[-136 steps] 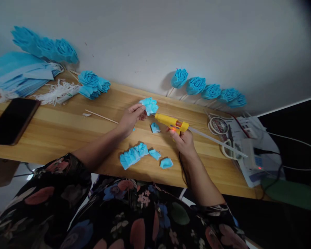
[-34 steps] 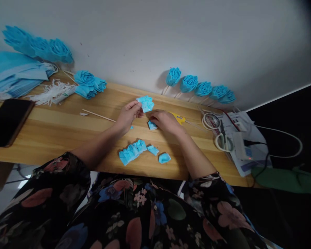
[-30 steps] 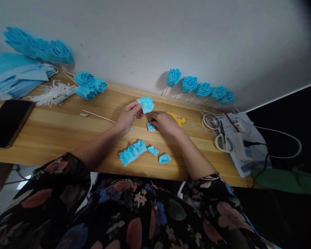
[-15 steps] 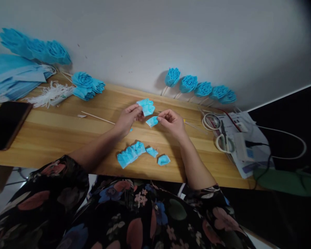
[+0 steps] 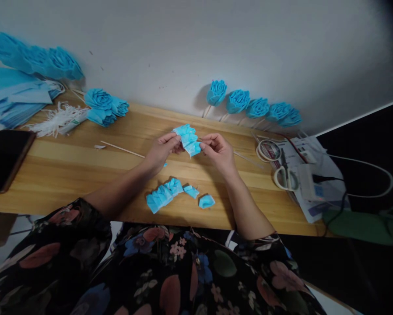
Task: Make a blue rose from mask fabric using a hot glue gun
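Observation:
My left hand (image 5: 165, 151) pinches a strip of overlapping blue petals (image 5: 186, 132) above the wooden table. In my right hand (image 5: 218, 151), thumb and fingers close on a single blue petal (image 5: 194, 149), which lies against the lower right end of that strip. Nearer me on the table is another strip of blue petals (image 5: 164, 195). Beside it rest two loose petals, one small (image 5: 191, 191) and one cupped (image 5: 206, 201). A thin wooden stick (image 5: 122, 149) lies left of my left hand, its right end hidden behind the hand.
Blue flowers on sticks (image 5: 237, 101) lean by the wall; more flowers (image 5: 100, 107) lie at left. Blue face masks (image 5: 17, 98), white shredded strands (image 5: 57, 120) and a phone (image 5: 8, 159) fill the left side. At right are scissors (image 5: 285, 177), tape rolls (image 5: 268, 150) and a power adapter (image 5: 313, 186).
My right hand has brought the single petal up against the strip in my left hand; a gap showed between them before. The view has shifted slightly.

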`<state>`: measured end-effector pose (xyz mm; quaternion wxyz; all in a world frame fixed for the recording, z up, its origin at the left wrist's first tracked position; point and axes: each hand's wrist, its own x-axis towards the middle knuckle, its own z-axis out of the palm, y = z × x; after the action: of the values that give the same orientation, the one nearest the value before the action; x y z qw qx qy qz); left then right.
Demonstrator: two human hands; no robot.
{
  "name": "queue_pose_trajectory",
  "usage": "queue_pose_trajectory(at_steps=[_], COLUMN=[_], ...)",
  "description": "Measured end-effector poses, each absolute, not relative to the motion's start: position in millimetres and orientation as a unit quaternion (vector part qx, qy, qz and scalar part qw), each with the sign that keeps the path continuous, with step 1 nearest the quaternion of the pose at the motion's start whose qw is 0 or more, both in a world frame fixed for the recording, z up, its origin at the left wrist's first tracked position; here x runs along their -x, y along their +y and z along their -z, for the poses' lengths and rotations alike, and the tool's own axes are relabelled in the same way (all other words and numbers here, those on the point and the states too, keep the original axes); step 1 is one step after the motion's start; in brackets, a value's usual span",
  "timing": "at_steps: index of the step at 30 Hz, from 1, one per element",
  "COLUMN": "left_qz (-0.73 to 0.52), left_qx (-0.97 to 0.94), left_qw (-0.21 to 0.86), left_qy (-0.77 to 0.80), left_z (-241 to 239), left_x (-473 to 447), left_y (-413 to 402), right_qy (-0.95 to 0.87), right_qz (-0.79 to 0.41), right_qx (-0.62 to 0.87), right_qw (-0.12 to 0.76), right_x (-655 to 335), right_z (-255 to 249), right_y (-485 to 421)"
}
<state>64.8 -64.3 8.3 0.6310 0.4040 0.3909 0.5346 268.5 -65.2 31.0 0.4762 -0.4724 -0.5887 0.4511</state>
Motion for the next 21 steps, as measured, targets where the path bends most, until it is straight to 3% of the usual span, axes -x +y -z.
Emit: queue_pose_trajectory(at_steps=[21], left_qz=[-0.546], left_qx=[-0.327], left_qw=[0.677], left_qy=[0.370], left_z=[-11], left_x=[-68], left_y=[-66], right_qy=[-0.537], right_qz=[-0.476], right_qx=[0.485], right_qw=[0.501], right_x=[-256], right_z=[-14], right_y=[-67])
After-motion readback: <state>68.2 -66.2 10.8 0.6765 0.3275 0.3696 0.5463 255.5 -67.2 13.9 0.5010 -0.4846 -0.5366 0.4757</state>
